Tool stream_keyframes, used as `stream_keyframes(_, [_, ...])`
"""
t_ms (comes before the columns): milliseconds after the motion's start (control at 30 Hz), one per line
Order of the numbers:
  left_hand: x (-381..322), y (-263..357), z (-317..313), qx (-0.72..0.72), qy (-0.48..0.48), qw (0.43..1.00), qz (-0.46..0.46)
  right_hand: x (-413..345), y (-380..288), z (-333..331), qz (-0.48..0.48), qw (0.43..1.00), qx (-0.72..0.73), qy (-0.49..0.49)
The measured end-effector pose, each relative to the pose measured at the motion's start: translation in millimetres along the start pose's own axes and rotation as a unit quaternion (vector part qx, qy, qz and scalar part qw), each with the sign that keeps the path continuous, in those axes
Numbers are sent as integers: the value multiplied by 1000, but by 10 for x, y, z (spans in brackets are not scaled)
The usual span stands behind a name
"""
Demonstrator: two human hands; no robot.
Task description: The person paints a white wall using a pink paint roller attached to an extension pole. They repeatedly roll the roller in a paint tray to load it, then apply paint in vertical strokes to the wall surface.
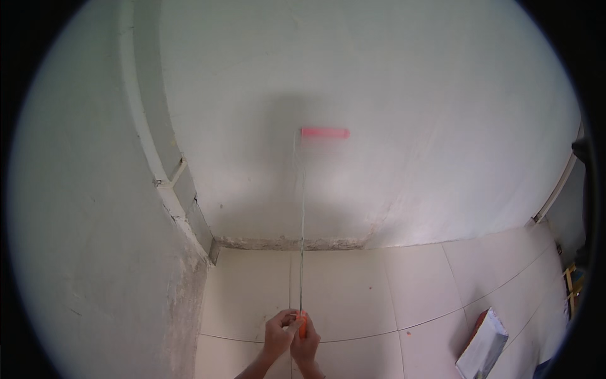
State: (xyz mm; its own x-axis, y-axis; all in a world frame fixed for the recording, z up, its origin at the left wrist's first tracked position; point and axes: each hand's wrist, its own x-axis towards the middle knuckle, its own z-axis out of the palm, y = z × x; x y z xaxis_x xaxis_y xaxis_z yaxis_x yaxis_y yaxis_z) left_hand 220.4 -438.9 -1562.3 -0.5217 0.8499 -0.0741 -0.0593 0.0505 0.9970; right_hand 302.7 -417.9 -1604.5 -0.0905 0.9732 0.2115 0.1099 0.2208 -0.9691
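Observation:
A paint roller with a pink sleeve [325, 133] is held up before the pale wall [426, 118], its sleeve blurred. From the sleeve a bent wire frame and a long thin rod [302, 213] run down to an orange handle [302, 328]. Both hands close round this handle end. My left hand [280, 332] grips near the top of the handle, at the rod's base. My right hand [306, 342] wraps the handle from the right, touching the left. Whether the sleeve touches the wall I cannot tell.
Light floor tiles [341, 289] meet the wall at a rough, damaged edge [284, 243]. At left, a pale pipe or trim [142, 123] runs down the corner. A paint tray or container [482, 343] sits on the floor at lower right. Yellow-framed objects [570, 284] show at the far right.

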Motion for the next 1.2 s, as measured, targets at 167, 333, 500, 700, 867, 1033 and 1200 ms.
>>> stream_keyframes(167, [511, 597, 74, 26, 31, 995, 93, 668, -539, 209, -40, 998, 37, -4])
stream_keyframes(333, [626, 569, 17, 50, 3, 997, 57, 734, -426, 295, -51, 997, 54, 1])
stream_keyframes(500, [251, 108, 61, 76, -12, 997, -17, 246, 7, 112, -1, 1000, 27, 0])
stream_keyframes(700, [389, 464, 122, 93, 17, 993, 68, 522, -288, 118, -45, 997, 62, -7])
stream_keyframes(867, [889, 989, 97, 42, 18, 984, 171, 1067, -690, 333, -86, 992, 89, -8])
stream_keyframes(1033, [699, 659, 60, 132, -1, 987, 89, 789, -361, 245, -38, 997, 59, -14])
stream_keyframes(1200, [319, 263, 62, 132, 6, 990, 50, 305, -70, 117, -17, 1000, 26, -4])
